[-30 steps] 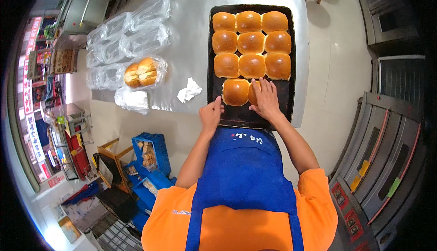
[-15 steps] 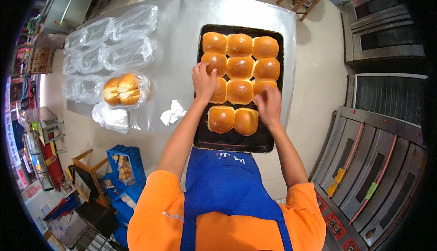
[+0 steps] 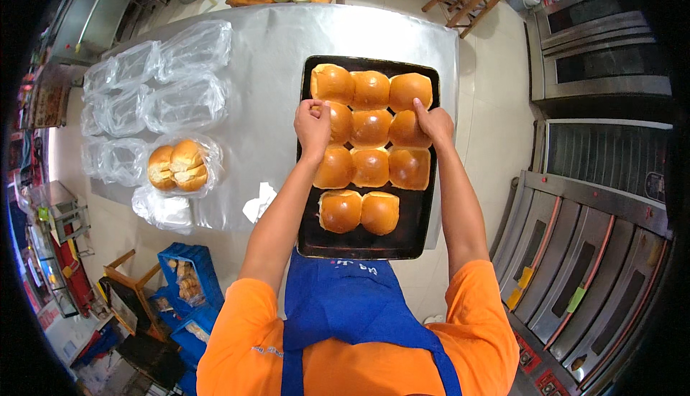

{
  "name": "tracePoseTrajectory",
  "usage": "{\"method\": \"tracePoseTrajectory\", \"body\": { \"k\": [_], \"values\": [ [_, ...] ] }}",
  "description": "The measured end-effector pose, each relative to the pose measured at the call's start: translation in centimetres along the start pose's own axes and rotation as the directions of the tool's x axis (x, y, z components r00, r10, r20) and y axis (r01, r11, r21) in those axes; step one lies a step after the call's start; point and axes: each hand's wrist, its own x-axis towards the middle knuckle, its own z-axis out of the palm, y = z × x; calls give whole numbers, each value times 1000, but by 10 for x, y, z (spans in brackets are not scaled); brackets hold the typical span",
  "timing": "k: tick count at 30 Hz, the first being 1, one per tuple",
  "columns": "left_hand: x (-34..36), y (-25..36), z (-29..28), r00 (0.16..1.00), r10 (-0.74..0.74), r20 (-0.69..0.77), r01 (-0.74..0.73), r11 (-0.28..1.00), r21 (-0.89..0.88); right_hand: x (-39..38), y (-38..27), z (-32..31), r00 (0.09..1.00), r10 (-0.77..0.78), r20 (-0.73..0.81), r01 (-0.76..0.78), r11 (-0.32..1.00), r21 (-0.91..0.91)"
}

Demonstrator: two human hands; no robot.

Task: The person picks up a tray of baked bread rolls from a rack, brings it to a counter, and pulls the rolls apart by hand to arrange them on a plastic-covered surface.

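Smooth metal table (image 3: pixel 262 126) spans upper centre; near mid-frame, glossy, domed brown buns (image 3: pixel 370 129) sit in a black tray (image 3: pixel 411 232); left hand (image 3: pixel 313 131) curled, right hand (image 3: pixel 437 124) loosely bent, fingertips at the upper rows' outer buns; any grip, I cannot tell.

Eleven glossy brown buns (image 3: pixel 370 129) sit in a black tray (image 3: pixel 413 216).

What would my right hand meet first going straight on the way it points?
Your right hand would likely meet the far row's rightmost bun first; depth is unclear, so they may be touching.
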Motion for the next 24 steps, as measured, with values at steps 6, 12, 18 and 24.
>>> {"method": "tracePoseTrajectory", "body": {
  "k": [6, 12, 18, 24],
  "values": [
    [22, -2, 3, 987, -160, 30, 162, 981, -102, 6, 4, 11, 988, -31, 150, -71, 775, 628],
    [47, -2, -3, 893, -274, 357, 393, 862, -319, -2, 4, 16, 992, 82, 98, -125, 474, 872],
    [50, 9, -20, 737, -312, 600, 656, 543, -524, -1, 20, -16, 951, 23, 310, -289, 431, 855],
    [51, 12, -18, 579, -255, 774, 788, 420, -451, 0, 31, -41, 918, -395, -22, 386, 884, 262]
  ]
}}
